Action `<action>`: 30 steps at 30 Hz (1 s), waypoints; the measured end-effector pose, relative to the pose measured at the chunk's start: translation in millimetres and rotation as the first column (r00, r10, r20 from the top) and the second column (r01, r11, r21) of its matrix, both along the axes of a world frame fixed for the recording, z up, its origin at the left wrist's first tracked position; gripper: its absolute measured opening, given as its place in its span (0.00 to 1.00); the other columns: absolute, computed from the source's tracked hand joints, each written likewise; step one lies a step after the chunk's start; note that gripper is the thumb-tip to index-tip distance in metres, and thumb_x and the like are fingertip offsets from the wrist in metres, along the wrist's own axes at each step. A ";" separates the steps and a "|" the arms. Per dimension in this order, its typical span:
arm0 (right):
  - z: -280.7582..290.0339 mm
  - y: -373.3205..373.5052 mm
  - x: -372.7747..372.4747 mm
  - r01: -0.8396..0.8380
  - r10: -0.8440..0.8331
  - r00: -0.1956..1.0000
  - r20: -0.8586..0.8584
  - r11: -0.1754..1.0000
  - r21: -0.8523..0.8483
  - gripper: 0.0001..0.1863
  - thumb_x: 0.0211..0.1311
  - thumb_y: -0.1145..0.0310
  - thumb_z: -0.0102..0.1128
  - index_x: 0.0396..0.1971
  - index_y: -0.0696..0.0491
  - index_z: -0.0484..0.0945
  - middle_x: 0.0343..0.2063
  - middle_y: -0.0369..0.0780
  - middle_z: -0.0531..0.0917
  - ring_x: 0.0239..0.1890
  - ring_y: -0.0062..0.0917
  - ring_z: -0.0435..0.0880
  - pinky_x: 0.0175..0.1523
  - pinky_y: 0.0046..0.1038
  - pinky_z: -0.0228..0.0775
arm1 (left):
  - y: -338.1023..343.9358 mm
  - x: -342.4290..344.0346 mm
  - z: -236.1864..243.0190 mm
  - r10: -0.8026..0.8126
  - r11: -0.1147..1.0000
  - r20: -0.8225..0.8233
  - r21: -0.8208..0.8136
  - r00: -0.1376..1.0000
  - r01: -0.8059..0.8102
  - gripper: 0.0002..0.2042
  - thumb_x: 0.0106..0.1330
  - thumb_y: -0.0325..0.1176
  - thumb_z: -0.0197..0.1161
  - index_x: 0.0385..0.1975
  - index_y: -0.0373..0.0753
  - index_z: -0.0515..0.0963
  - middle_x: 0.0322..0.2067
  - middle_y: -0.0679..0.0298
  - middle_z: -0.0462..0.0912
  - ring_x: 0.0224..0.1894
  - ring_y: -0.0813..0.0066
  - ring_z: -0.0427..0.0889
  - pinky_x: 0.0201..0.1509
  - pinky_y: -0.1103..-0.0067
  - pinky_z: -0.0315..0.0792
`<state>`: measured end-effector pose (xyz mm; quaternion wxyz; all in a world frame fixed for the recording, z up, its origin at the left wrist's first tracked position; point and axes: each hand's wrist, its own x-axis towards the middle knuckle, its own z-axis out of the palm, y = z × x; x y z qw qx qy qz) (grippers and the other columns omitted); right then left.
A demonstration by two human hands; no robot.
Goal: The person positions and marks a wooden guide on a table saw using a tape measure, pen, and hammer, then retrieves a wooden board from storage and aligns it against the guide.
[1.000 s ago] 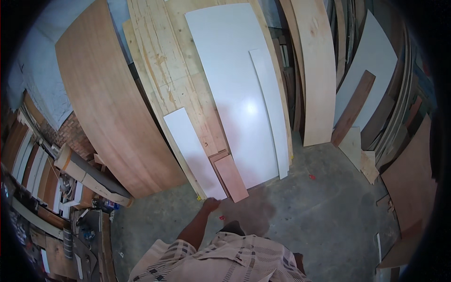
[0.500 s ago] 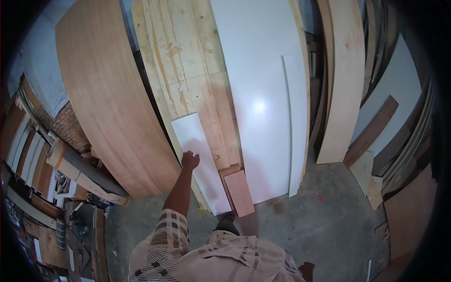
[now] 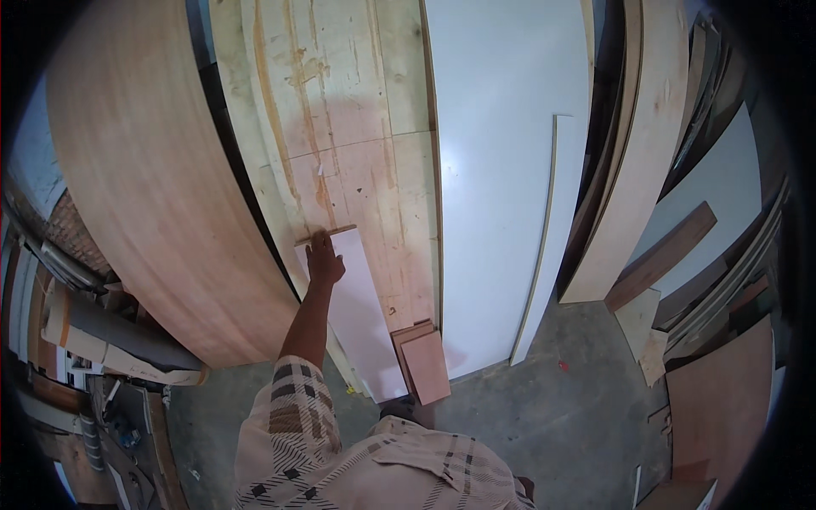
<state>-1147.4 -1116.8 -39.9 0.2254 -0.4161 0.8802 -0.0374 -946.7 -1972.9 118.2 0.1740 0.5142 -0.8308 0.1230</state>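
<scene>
shifted up the narrow white board [image 3: 364, 323] to its top edge, the left hand [image 3: 325, 262] hooks its grip there, the right hand [image 3: 527, 487] too hidden to judge, and the board, leaning on plywood [image 3: 361, 119], might skid below if pulled outward.

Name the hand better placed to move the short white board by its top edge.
The left hand, I'd judge: its fingers are at the top edge of the short white board, while the right hand shows only partly, low in the picture, well away from it.
</scene>
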 end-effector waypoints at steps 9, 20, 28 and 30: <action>-85.4 52.7 -11.4 0.065 -0.051 0.970 -0.238 0.997 0.052 0.12 0.41 0.58 0.68 0.20 0.51 0.81 0.26 0.39 0.85 0.24 0.34 0.84 0.34 0.37 0.75 | 61.9 -26.9 91.5 -0.216 0.856 0.160 0.505 0.963 0.108 0.34 0.51 0.61 0.66 0.46 0.34 0.78 0.49 0.52 0.78 0.55 0.55 0.74 0.58 0.59 0.64; -50.5 -56.3 -13.1 -0.126 0.140 0.980 -0.145 0.987 0.097 0.13 0.42 0.56 0.66 0.21 0.50 0.81 0.26 0.39 0.85 0.24 0.34 0.84 0.33 0.37 0.76 | 98.8 17.2 96.6 -0.536 0.564 -0.068 0.714 0.842 0.416 0.28 0.43 0.56 0.74 0.30 0.34 0.82 0.27 0.48 0.82 0.34 0.51 0.82 0.41 0.63 0.74; -26.6 -67.7 3.1 0.924 -0.551 0.008 0.834 0.322 0.204 0.04 0.58 0.66 0.61 0.26 0.48 0.77 0.21 0.36 0.80 0.22 0.27 0.82 0.20 0.31 0.74 | 49.0 8.2 60.8 -0.297 0.909 -0.309 0.198 0.904 0.366 0.20 0.47 0.44 0.76 0.28 0.35 0.77 0.30 0.51 0.79 0.37 0.50 0.79 0.42 0.63 0.72; -28.5 -58.0 23.0 0.938 -0.576 -0.044 0.816 0.258 0.233 0.04 0.56 0.65 0.61 0.26 0.49 0.78 0.22 0.37 0.81 0.23 0.28 0.82 0.21 0.32 0.75 | 35.8 1.9 51.2 -0.279 0.905 -0.351 0.214 0.894 0.367 0.20 0.48 0.42 0.75 0.31 0.34 0.77 0.32 0.50 0.79 0.39 0.50 0.79 0.44 0.63 0.72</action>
